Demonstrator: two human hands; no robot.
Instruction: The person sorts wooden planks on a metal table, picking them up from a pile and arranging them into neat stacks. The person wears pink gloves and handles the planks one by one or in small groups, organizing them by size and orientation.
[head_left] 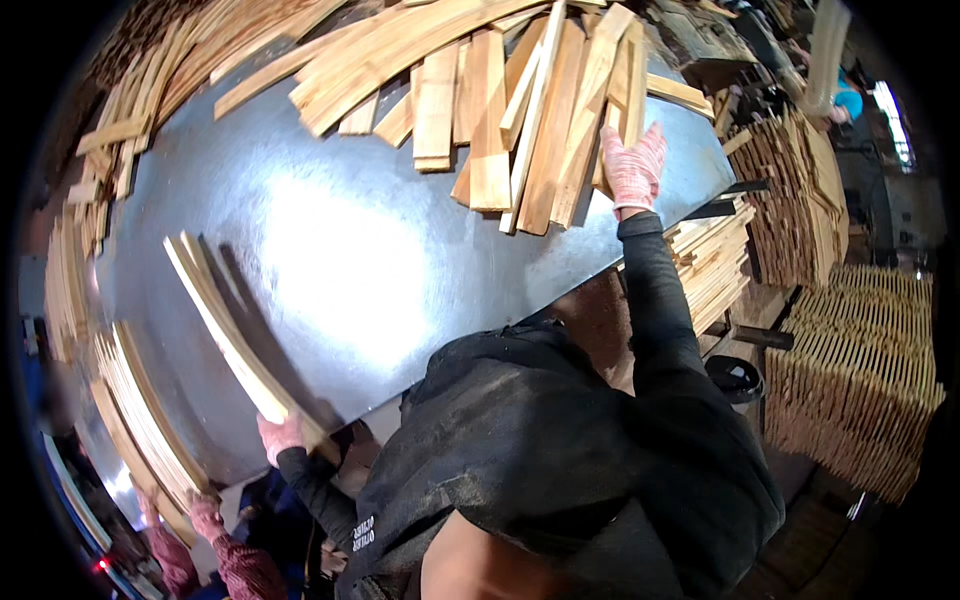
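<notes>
My left hand (282, 436), in a pinkish work glove, is closed round the near end of a pair of long pale wooden slats (222, 325). They point away to the far left over the shiny metal table (470, 262), casting a shadow beside them. Stretched far out to the right, my right hand (635, 170) wears a similar glove. Its thumb and fingers lie on either side of a wooden board (632, 100) at the right end of a loose heap of boards (490, 130). The underside of that grip is hidden.
At lower left, another person's gloved hands (207, 516) hold a bundle of slats (150, 415). More boards (150, 90) line the table's far left. Below the right edge lies a stack of boards (712, 262); taller stacks (855, 370) and a dark bucket (735, 380) stand at right.
</notes>
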